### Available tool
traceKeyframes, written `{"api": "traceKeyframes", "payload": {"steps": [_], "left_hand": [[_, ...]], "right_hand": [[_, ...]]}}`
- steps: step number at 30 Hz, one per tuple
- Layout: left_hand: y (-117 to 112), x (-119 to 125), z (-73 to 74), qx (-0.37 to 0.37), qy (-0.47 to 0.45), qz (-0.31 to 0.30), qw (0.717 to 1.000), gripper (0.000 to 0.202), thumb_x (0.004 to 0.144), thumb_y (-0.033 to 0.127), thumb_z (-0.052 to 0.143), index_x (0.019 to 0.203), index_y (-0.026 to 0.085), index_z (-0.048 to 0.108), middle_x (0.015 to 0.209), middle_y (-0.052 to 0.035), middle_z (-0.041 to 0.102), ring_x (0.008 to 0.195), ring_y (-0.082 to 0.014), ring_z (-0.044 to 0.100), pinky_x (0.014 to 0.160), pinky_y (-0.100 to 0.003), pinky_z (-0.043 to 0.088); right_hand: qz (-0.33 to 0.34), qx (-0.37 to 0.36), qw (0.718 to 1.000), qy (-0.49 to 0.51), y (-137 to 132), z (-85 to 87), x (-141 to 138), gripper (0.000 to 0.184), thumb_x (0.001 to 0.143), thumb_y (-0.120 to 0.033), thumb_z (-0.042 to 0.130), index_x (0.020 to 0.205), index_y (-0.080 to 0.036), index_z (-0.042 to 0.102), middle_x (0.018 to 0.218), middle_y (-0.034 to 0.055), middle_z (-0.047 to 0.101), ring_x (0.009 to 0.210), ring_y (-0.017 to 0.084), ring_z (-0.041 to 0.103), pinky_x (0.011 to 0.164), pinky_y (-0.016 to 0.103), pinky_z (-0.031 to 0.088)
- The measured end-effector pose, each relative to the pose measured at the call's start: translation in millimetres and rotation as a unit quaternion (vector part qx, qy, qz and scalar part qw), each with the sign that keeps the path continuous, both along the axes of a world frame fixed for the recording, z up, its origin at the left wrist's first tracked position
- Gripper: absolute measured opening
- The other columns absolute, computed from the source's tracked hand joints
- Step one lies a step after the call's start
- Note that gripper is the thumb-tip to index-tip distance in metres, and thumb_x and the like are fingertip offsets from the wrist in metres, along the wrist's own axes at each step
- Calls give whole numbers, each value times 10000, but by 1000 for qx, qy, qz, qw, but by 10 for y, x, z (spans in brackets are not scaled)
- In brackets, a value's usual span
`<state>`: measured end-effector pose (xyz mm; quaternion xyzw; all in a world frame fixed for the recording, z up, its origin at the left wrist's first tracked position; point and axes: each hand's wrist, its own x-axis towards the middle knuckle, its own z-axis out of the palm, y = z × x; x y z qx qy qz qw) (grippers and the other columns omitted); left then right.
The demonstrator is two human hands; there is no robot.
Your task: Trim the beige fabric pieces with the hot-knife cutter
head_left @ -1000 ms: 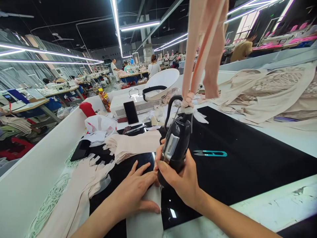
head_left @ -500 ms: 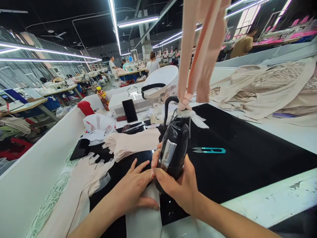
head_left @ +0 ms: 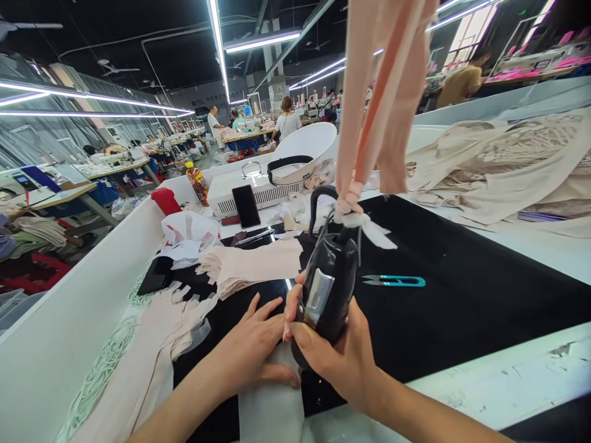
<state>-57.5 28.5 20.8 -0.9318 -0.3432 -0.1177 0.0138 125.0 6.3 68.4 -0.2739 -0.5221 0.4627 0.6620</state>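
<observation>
My right hand [head_left: 344,363] is wrapped around a black hand-held electric tool [head_left: 329,277] with a silver panel and a cord at its top. Its lower end is mostly hidden by my hands, so I cannot tell its exact kind. Knotted pink fabric strips [head_left: 383,92] hang from above and tie to the tool's upper end. Flat on a pale fabric strip [head_left: 271,412] lies my left hand [head_left: 253,351], fingers spread, its fingertips near the tool. Beyond it rests a stack of pale pink fabric pieces [head_left: 258,261] on the black work surface [head_left: 462,289].
Teal thread snips [head_left: 401,280] lie to the right. More cut pieces [head_left: 157,344] and pale green cord [head_left: 104,369] run along the left white wall. A phone [head_left: 246,206] leans against a white vented box [head_left: 231,198]. Beige fabric [head_left: 498,166] heaps at far right.
The whole view has shifted slightly, so things appear a little further right. Both hands, the tool and the fabric strip keep nearly the same places relative to each other.
</observation>
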Motion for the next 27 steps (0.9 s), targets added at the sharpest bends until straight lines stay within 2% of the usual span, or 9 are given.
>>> {"api": "traceKeyframes", "payload": {"steps": [2, 4, 7, 9, 13, 16, 19, 24, 27], "left_hand": [[-46, 1, 55, -20, 11, -22, 1000, 656, 945, 543, 744, 1494, 244, 543, 1431, -78, 668, 1386, -351, 577, 1163, -645, 427], [-151, -14, 107, -10, -14, -1, 1000, 553, 1015, 528, 658, 1450, 201, 558, 1427, -115, 660, 1360, -344, 602, 1137, -642, 465], [-409, -33, 117, 29, -69, 60, 995, 306, 1119, 437, 473, 1182, 196, 651, 1199, -97, 732, 1098, -237, 731, 958, -414, 626], [-598, -19, 44, 63, -67, 83, 992, 300, 1146, 338, 386, 1077, 201, 644, 996, -58, 730, 848, -189, 740, 743, -305, 640], [-837, 45, -205, 128, -43, 60, 989, 330, 1137, 228, 315, 1099, 169, 637, 845, -32, 696, 689, -187, 702, 640, -301, 614], [-858, 33, -282, 113, -24, 80, 990, 285, 1108, 192, 371, 1214, 143, 630, 939, -65, 704, 767, -211, 712, 678, -323, 621], [-793, -62, -201, 56, -42, 78, 995, 324, 1059, 88, 386, 1240, 187, 636, 1030, -65, 702, 883, -205, 714, 787, -317, 616], [-626, -276, -88, 1, -83, -11, 997, 285, 1061, 86, 464, 1135, 265, 673, 1130, 0, 732, 1161, -167, 676, 1095, -299, 493], [-572, -333, -52, -5, -88, -42, 995, 245, 1084, 134, 503, 1143, 290, 681, 1159, 38, 757, 1198, -137, 677, 1201, -310, 402]], "right_hand": [[23, -5, 1000, 10, 7, 1, 27, 306, 783, -165, 707, 1040, -256, 569, 772, -22, 638, 671, 179, 674, 683, 354, 613], [45, -5, 999, 26, 24, 7, 67, 265, 811, -181, 732, 1002, -255, 564, 769, -32, 626, 607, 141, 622, 615, 303, 586], [44, 7, 998, 43, 73, 16, 129, 255, 837, -213, 779, 976, -260, 570, 776, -40, 634, 609, 125, 612, 602, 265, 566], [32, 15, 998, 42, 117, 18, 160, 249, 850, -226, 793, 993, -268, 593, 805, -39, 651, 627, 122, 614, 620, 261, 567], [25, 15, 999, 32, 185, 20, 196, 233, 870, -234, 794, 1020, -283, 623, 834, -40, 668, 646, 123, 623, 633, 257, 567], [5, 17, 1000, 7, 200, 36, 222, 252, 849, -241, 810, 1020, -284, 630, 836, -35, 684, 635, 131, 635, 628, 268, 575], [-8, 18, 999, -25, 197, 65, 251, 275, 825, -279, 835, 995, -281, 619, 809, -31, 682, 613, 147, 635, 589, 282, 574], [-13, 26, 998, -58, 173, 81, 266, 353, 782, -311, 882, 977, -277, 589, 757, -29, 668, 585, 164, 641, 548, 290, 579], [-21, 30, 997, -65, 165, 46, 249, 354, 805, -338, 869, 1033, -276, 605, 793, -10, 687, 594, 174, 660, 551, 305, 599]]}}
